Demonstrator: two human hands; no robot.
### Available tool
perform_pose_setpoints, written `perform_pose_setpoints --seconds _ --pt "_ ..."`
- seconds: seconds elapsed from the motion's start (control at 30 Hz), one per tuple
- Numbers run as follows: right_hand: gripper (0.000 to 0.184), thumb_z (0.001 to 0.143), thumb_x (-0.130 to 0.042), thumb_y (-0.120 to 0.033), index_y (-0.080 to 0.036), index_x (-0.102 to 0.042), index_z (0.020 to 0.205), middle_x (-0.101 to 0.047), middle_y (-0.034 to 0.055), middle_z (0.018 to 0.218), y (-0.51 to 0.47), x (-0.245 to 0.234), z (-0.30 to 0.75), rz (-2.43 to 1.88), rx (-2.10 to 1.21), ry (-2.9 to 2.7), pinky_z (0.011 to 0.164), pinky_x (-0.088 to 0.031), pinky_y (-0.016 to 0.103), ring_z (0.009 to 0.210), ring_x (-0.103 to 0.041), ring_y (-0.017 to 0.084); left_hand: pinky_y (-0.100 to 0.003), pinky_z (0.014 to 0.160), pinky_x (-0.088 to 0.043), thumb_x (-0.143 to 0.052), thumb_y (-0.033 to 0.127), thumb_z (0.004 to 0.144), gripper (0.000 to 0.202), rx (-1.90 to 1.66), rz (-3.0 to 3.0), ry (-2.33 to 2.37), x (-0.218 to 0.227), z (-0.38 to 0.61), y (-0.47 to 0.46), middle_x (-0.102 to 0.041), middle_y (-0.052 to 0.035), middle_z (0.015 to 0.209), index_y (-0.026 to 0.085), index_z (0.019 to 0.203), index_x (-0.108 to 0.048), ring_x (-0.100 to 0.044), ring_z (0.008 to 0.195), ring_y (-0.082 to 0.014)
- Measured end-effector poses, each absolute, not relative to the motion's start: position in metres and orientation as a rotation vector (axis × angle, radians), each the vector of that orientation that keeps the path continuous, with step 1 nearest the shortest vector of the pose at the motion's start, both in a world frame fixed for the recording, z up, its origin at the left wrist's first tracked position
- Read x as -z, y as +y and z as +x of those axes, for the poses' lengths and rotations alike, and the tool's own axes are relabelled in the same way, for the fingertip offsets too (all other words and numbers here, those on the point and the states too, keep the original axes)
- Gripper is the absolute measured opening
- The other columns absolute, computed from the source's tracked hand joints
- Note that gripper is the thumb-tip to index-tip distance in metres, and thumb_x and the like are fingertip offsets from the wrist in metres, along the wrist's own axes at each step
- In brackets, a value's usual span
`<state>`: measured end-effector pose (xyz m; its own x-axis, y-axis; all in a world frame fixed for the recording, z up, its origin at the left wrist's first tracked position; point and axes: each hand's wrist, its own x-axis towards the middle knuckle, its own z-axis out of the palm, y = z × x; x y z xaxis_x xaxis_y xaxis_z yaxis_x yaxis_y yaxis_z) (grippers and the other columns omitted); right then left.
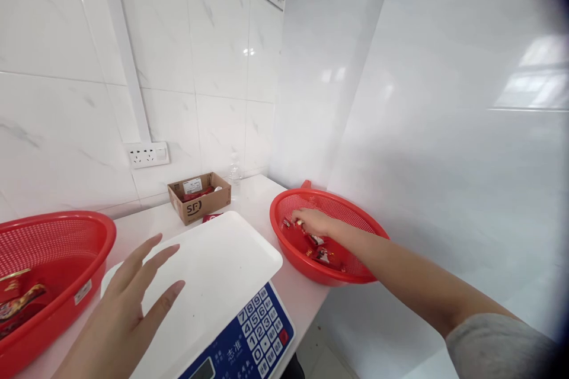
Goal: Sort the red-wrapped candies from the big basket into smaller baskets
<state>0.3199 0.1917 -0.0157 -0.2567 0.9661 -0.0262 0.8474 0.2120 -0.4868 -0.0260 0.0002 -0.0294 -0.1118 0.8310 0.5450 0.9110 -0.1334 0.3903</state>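
Note:
My right hand (313,223) reaches into the red mesh basket (355,213) on the right and its fingers close around small wrapped packets (323,253) lying at the bottom. My left hand (128,302) hovers open with fingers spread over the left edge of a white scale platform (217,266). It holds nothing. The scale has a blue keypad (262,331) at the front.
A second red mesh basket (66,237) with red wrapped packets (18,302) stands at the left. A small cardboard box (199,196) sits against the tiled wall, beside a clear bottle (234,170). A wall socket (149,154) is above. The counter ends right of the scale.

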Motion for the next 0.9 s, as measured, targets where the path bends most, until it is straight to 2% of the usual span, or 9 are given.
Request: perform_pose_setpoints --seconds 0.07,0.13,0.23,0.37,0.47,0.53,0.67,0.8,0.9 --pt "0.022 0.088 -0.054 -0.029 -0.017 -0.058 0.105 -0.059 0.0052 0.107 0.198 -0.001 0.319 -1.602 -0.565 -2.248 0.079 -0.049 0.037 0.091 -0.058 0.018 -0.029 0.054 -0.054 -0.044 0.050 0.085 0.041 1.039 -2.062 -2.017 0.030 -0.023 0.000 -0.036 0.0016 0.142 0.037 0.124 -0.046 -0.050 0.114 -0.0286" --pt "0.017 0.086 -0.054 -0.021 -0.018 -0.058 0.102 -0.062 0.0037 0.103 0.199 -0.018 0.309 -1.478 -0.572 -2.266 0.078 -0.048 0.033 0.089 -0.059 0.017 -0.029 0.059 -0.055 -0.042 0.051 0.085 0.041 1.032 -2.096 -2.009 0.030 -0.018 0.000 -0.036 0.0007 0.142 0.037 0.123 -0.046 -0.044 0.121 -0.0292" --pt "0.024 0.081 -0.052 -0.013 -0.022 -0.055 0.104 -0.063 0.0015 0.102 0.190 -0.035 0.274 -1.245 -0.659 -2.320 0.075 -0.048 0.029 0.086 -0.060 0.015 -0.035 0.074 -0.055 -0.042 0.050 0.086 0.041 0.999 -2.165 -1.980 0.027 -0.011 -0.001 -0.034 -0.0012 0.143 0.035 0.124 -0.046 -0.041 0.125 -0.0286" --pt "0.034 0.077 -0.052 -0.010 -0.027 -0.056 0.106 -0.064 -0.0002 0.105 0.162 -0.032 0.210 -0.918 -0.765 -2.476 0.076 -0.049 0.030 0.087 -0.060 0.016 -0.046 0.096 -0.043 -0.040 0.047 0.089 0.048 0.929 -2.219 -2.029 0.024 -0.004 -0.004 -0.028 -0.0033 0.147 0.034 0.134 -0.032 -0.030 0.132 -0.0266" --pt "0.039 0.078 -0.054 -0.016 -0.025 -0.054 0.116 -0.056 0.0044 0.122 0.140 -0.022 0.173 -0.603 -0.708 -2.657 0.092 -0.042 0.036 0.109 -0.052 0.020 -0.050 0.103 -0.033 -0.039 0.046 0.089 0.058 0.843 -2.273 -2.108 0.023 -0.003 -0.006 -0.021 -0.0050 0.150 0.031 0.141 -0.018 -0.020 0.136 -0.0262" --pt "0.045 0.080 -0.055 -0.019 -0.026 -0.049 0.124 -0.047 0.0063 0.133 0.130 -0.017 0.159 -0.555 -0.658 -2.741 0.097 -0.038 0.039 0.119 -0.045 0.023 -0.050 0.105 -0.031 -0.039 0.045 0.089 0.061 0.782 -2.310 -2.164 0.022 -0.005 -0.006 -0.017 -0.0053 0.151 0.029 0.143 -0.015 -0.015 0.138 -0.0259" --pt "0.047 0.084 -0.053 -0.027 -0.028 -0.046 0.130 -0.044 0.0070 0.136 0.122 -0.017 0.157 -0.609 -0.660 -2.854 0.095 -0.039 0.039 0.121 -0.044 0.024 -0.050 0.108 -0.024 -0.042 0.041 0.088 0.058 0.633 -2.391 -2.188 0.021 -0.011 -0.007 -0.022 -0.0038 0.150 0.030 0.141 -0.023 -0.011 0.139 -0.0260" --pt "0.051 0.085 -0.051 -0.037 -0.027 -0.041 0.134 -0.037 0.0083 0.141 0.117 -0.017 0.169 -0.692 -0.755 -2.934 0.097 -0.038 0.039 0.122 -0.043 0.024 -0.054 0.106 -0.024 -0.046 0.038 0.087 0.050 0.479 -2.418 -2.238 0.020 -0.015 -0.006 -0.022 -0.0048 0.150 0.030 0.136 -0.036 -0.016 0.137 -0.0300" --pt "0.052 0.085 -0.050 -0.039 -0.029 -0.039 0.135 -0.035 0.0076 0.143 0.114 -0.014 0.176 -0.712 -0.763 -2.960 0.101 -0.034 0.039 0.126 -0.039 0.024 -0.054 0.106 -0.025 -0.047 0.037 0.086 0.049 0.487 -2.410 -2.232 0.020 -0.016 -0.006 -0.025 -0.0056 0.149 0.030 0.134 -0.039 -0.020 0.136 -0.0297"
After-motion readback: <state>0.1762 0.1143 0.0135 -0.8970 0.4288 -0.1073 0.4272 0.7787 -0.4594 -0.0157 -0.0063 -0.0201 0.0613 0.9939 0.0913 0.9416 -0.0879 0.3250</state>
